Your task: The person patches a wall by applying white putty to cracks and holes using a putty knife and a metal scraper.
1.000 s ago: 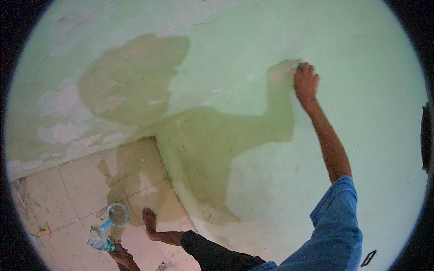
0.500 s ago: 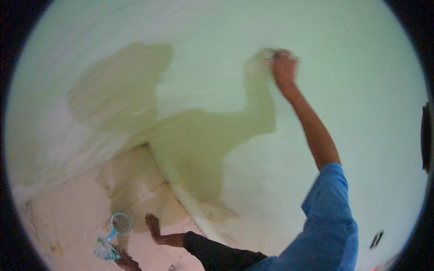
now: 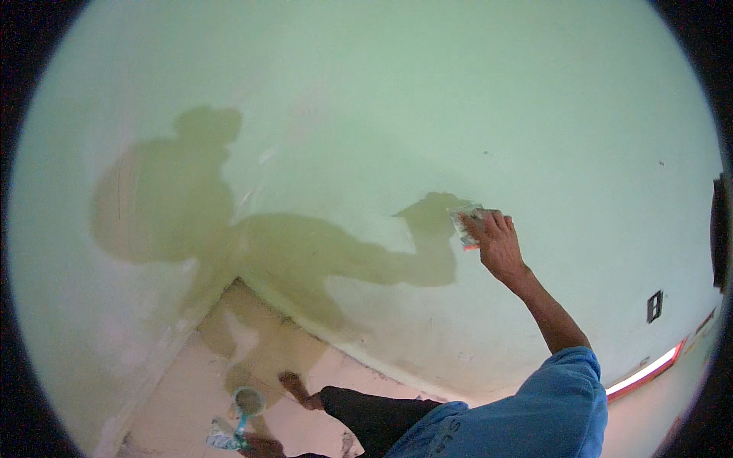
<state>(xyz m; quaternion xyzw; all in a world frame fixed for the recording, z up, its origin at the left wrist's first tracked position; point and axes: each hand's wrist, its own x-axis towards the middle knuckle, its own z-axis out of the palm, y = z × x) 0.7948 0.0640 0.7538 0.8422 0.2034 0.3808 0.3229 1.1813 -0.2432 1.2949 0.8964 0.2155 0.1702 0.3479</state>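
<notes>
My right hand (image 3: 500, 246) presses against the pale green wall (image 3: 580, 175), its fingers closed on a thin flat piece (image 3: 467, 227), greyish and see-through looking, with a red-orange edge. I cannot make out exactly what kind of thing it is. The piece lies close to the wall's surface, and a dark shadow of the arm falls just left of it. My left hand is outside the picture.
On the pinkish tiled floor (image 3: 172, 401) at the lower left stands a light-blue mug (image 3: 249, 401) beside a crumpled plastic packet (image 3: 223, 435). My bare foot (image 3: 298, 389) is close by. A dark switch plate (image 3: 654, 306) sits on the wall at right, above a red-framed opening (image 3: 649, 374).
My right hand has come lower down the wall with the flat piece, which shows more clearly now. The view has shifted, bringing in the red-framed opening at right.
</notes>
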